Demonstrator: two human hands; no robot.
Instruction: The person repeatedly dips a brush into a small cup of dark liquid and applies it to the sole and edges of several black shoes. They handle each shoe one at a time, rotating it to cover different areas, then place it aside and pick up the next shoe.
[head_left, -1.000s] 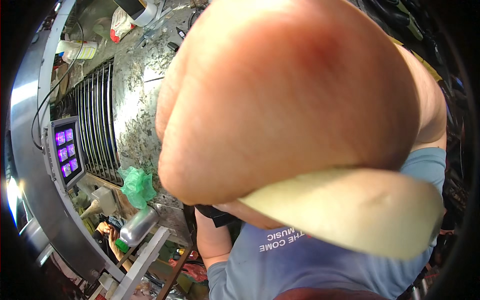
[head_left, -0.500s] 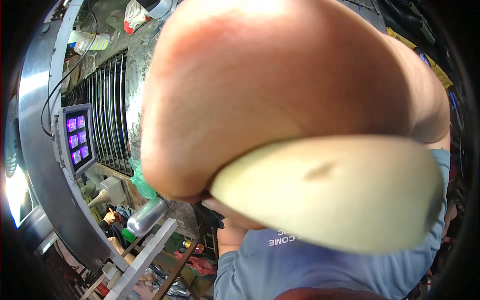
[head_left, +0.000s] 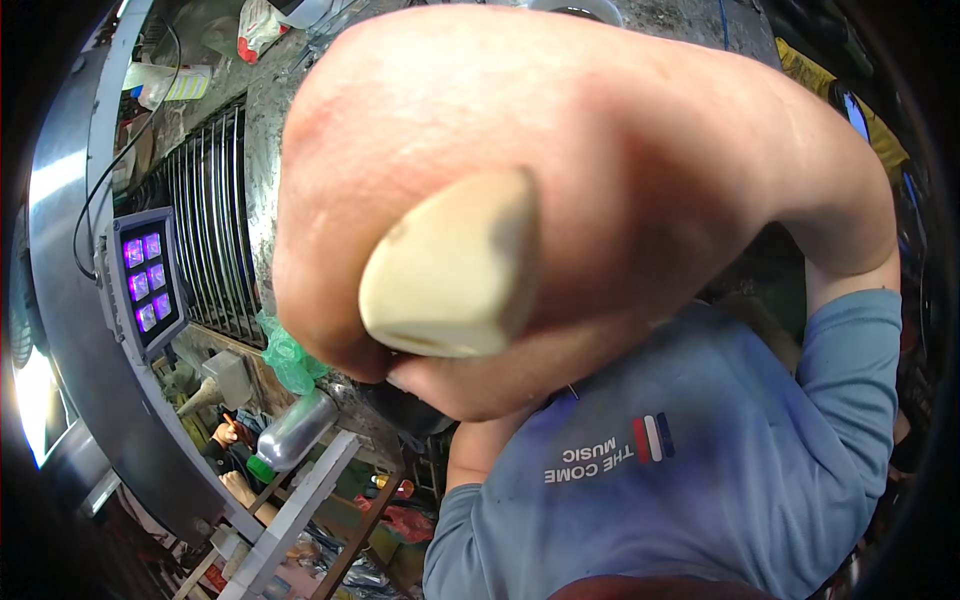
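A stained tabletop (head_left: 262, 170) spread behind the arms, bordered on its left by a barred metal grate (head_left: 208, 215). Beside the grate was a purple-lit floodlight (head_left: 148, 283); below, a green-capped bottle (head_left: 297, 432) lay tilted. The left hand was hidden, its grip impossible to tell. The right hand (head_left: 430, 140) curled around a cream-coloured, handle-like piece (head_left: 440, 275), whose blunt end jutted from the fist.

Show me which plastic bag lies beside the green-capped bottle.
The green bag, near the base of the bottle; the red bag and red-white bag lie farther away.
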